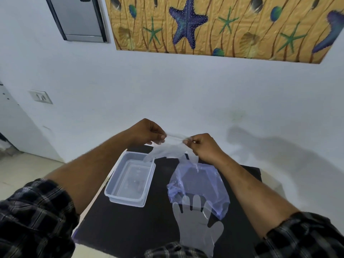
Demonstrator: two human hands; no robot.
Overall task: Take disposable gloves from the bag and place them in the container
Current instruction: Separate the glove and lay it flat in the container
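A thin clear disposable glove (167,150) is stretched between my two hands above the far side of the black table (130,226). My left hand (149,132) pinches its left edge and my right hand (202,146) pinches its right edge. The glove's fingers hang over the far rim of the clear plastic container (111,190), which stands on the table's left half and looks empty. A bluish translucent plastic bag (197,183) lies to the container's right. Another clear glove (197,226) lies flat at the table's near edge, its fingertips overlapping the bag.
A white wall rises right behind the table, with a starfish picture (214,25) high up. A wall socket (41,96) sits on the wall at left. Pale floor (24,170) shows left of the table.
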